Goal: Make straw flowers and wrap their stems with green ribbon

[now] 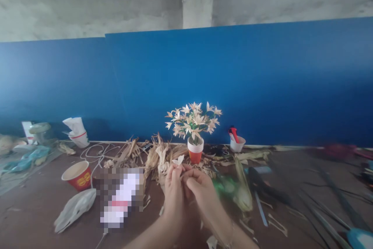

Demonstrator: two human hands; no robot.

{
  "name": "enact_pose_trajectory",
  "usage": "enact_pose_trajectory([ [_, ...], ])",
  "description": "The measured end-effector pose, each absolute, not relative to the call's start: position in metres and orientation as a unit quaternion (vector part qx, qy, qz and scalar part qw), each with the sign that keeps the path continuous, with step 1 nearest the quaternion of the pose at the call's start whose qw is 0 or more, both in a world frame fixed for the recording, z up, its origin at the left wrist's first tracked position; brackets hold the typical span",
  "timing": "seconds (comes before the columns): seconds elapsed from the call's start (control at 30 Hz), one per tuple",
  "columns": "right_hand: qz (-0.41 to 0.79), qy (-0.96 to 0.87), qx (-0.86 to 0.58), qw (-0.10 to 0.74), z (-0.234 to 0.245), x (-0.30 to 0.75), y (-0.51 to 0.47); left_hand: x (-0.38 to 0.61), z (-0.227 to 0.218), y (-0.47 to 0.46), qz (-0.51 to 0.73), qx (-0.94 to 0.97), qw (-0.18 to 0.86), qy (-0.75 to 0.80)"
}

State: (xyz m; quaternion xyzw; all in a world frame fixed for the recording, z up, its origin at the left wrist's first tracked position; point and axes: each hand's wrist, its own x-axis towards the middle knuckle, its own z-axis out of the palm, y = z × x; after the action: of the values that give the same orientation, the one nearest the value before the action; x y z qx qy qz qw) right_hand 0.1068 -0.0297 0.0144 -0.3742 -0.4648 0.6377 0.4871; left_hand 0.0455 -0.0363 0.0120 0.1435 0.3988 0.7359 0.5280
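My left hand (174,190) and my right hand (199,188) are raised together over the brown table (37,202), fingers pinched round a small pale husk flower (178,160) whose petals stick out above my fingertips. Just behind them stands an orange and white pot (195,151) filled with a bunch of pale husk flowers (193,119). Dry corn husks (145,155) lie in a heap to the left of the pot.
A red paper cup (77,175), a white plastic bag (74,209) and a white cable (97,155) lie at the left. A white cup with a red tool (236,142) stands right of the pot. Green husks (243,194) and dark tools (268,187) lie at the right. A blue wall (262,82) stands behind.
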Motion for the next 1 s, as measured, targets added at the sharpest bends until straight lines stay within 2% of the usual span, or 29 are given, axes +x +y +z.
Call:
enact_pose_trajectory([
  [0.3,0.602,-0.504,-0.361,0.504,0.014,0.111,-0.021,0.040,0.011,-0.032,0.699,0.190,0.570,0.388],
  [0.5,0.569,-0.518,-0.356,0.530,0.016,0.113,-0.022,0.034,0.015,-0.032,0.729,0.191,0.533,0.386],
  [1.0,0.561,-0.528,-0.371,0.519,0.014,0.114,-0.020,0.025,0.015,-0.028,0.730,0.273,0.502,0.374],
])
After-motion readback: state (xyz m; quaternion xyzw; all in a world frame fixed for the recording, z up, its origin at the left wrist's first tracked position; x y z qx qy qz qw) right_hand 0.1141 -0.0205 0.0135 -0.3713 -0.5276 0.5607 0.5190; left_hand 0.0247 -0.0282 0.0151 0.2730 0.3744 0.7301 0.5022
